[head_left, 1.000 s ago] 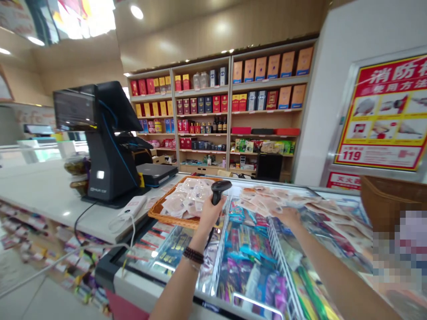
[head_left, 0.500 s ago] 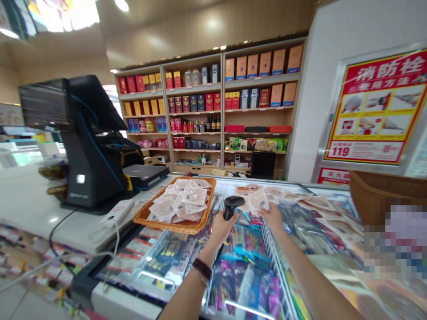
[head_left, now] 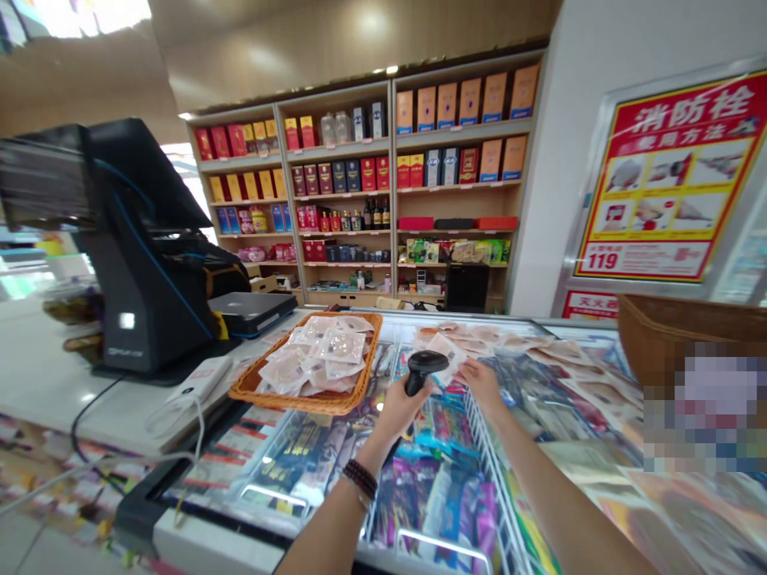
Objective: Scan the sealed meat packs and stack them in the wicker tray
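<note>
My left hand (head_left: 400,406), with a beaded bracelet on its wrist, is wrapped round the handle of a black handheld scanner (head_left: 427,362). The scanner's head points forward, over the glass-topped freezer. My right hand (head_left: 481,382) pinches the edge of a flat, clear-and-white packet (head_left: 447,356), just beyond and right of the scanner head, which hides part of it. More flat packets (head_left: 554,348) lie spread on the glass beyond and to the right. An orange wicker basket (head_left: 245,390), to the left of the scanner, holds several similar packets.
A black register (head_left: 149,279) and a dark flat device (head_left: 255,310) stand on the white counter at left, with a white cable (head_left: 200,431) in front. Wrapped goods show inside the freezer (head_left: 443,427). A brown basket (head_left: 689,323) sits at right; stocked shelves (head_left: 344,192) stand behind.
My right hand has drawn the packet slightly left and nearer, close beside the scanner head. The packet is now tilted near the scanner. The whole view has shifted a little.
</note>
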{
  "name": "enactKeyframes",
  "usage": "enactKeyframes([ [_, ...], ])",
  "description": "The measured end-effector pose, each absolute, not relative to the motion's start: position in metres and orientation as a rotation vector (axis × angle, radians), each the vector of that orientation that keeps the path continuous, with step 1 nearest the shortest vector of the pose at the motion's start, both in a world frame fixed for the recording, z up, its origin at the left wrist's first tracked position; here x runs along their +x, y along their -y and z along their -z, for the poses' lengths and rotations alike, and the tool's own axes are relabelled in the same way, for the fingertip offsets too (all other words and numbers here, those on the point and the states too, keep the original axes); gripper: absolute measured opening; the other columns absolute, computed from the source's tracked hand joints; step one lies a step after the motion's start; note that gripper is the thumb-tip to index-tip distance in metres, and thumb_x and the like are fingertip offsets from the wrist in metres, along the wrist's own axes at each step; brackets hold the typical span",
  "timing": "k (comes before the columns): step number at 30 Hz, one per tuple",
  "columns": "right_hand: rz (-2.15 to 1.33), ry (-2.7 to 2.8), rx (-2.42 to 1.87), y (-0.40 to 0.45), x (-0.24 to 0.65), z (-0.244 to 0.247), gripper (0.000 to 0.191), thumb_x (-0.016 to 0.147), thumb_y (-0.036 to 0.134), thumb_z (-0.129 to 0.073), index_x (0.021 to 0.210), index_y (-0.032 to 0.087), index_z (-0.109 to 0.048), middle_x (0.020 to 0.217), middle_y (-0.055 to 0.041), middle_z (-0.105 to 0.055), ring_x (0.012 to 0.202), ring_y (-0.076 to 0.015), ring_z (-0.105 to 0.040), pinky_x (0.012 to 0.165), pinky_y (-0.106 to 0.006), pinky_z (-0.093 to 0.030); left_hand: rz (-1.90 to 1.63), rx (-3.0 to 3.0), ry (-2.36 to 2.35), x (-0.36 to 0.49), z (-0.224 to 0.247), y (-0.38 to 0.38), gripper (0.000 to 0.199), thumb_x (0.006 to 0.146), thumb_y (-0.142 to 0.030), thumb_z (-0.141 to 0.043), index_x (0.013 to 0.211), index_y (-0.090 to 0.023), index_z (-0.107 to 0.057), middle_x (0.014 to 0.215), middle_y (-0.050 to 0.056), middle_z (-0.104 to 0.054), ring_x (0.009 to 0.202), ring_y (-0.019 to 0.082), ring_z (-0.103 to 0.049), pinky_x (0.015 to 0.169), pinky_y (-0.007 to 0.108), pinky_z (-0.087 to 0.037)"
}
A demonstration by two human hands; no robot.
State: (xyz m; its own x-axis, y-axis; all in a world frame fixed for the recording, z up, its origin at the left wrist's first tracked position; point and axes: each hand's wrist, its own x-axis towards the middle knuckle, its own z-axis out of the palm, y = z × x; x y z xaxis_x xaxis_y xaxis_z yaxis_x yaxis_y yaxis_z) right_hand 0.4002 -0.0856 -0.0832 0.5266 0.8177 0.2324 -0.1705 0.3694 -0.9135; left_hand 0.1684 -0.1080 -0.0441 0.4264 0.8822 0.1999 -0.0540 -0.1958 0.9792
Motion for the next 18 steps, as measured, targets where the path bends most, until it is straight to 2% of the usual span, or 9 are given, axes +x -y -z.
enactKeyframes([
  [5,-0.702,0.819,-0.984,0.0829,0.4022,0.0884,0.052,0.042,0.052,-0.103,0.077,0.023,-0.076,0.068,0.0021,-0.078,0.064,-0.0221,-0.078,0.067,-0.039,-0.072,-1.008,1.511,-0.769,0.1683,0.0419,0.1094,0.047,0.079,-0.058,-0.085,0.078,-0.023,-0.054,0.056,-0.008,-0.049,0.039,0.008,-0.046,0.044,0.024,-0.043],
  [9,-0.688,0.831,-0.996,0.0816,0.404,0.0909,0.055,0.044,0.057,-0.102,0.079,0.023,-0.076,0.067,0.0013,-0.077,0.064,-0.0234,-0.078,0.066,-0.041,-0.072,-1.011,1.519,-0.755,0.1677,0.0411,0.11,0.048,0.079,-0.059,-0.084,0.078,-0.023,-0.054,0.056,-0.008,-0.048,0.039,0.009,-0.045,0.044,0.023,-0.042],
  [14,-0.704,0.868,-1.032,0.0824,0.4048,0.0901,0.066,0.04,0.067,-0.101,0.08,0.022,-0.075,0.067,-0.0026,-0.078,0.068,-0.0268,-0.079,0.073,-0.048,-0.073,-1.012,1.532,-0.759,0.1686,0.0447,0.1074,0.049,0.078,-0.062,-0.085,0.08,-0.022,-0.057,0.053,-0.008,-0.048,0.039,0.009,-0.046,0.045,0.024,-0.047],
  [18,-0.701,0.852,-1.082,0.0833,0.4033,0.0871,0.058,0.045,0.063,-0.099,0.08,0.024,-0.073,0.071,-0.0046,-0.08,0.067,-0.0292,-0.08,0.071,-0.048,-0.072,-1.029,1.511,-0.734,0.1693,0.0447,0.1073,0.049,0.076,-0.062,-0.085,0.085,-0.021,-0.06,0.053,-0.008,-0.05,0.038,0.009,-0.044,0.044,0.024,-0.047],
])
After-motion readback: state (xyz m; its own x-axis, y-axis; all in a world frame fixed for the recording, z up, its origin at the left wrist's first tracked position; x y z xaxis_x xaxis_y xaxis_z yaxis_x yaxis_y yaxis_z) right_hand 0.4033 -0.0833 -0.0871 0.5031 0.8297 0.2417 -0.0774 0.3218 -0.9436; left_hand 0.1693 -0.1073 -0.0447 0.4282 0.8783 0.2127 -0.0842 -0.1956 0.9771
